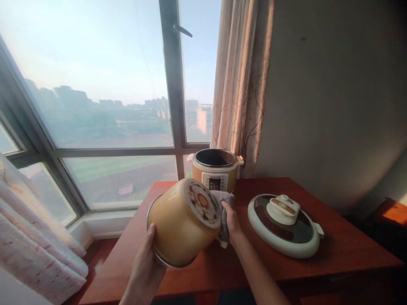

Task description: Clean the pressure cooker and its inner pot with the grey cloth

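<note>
A gold inner pot (174, 220) is tipped on its side above the table, its brown-stained base (203, 201) turned up and to the right. My left hand (148, 258) grips the pot near its rim, thumb on the outer wall and the other fingers hidden behind it. In my right hand (230, 220) is a bunched grey cloth (222, 199), held against the pot beside its base. Behind the pot stands the electric pressure cooker body (216, 169), uncovered, with a control panel on its front.
To the right, the white cooker lid (282, 228) lies on the reddish-brown table (343, 241), knob upward. A window (111, 84) and a curtain (237, 84) are behind the table. Another curtain (32, 237) hangs at the left.
</note>
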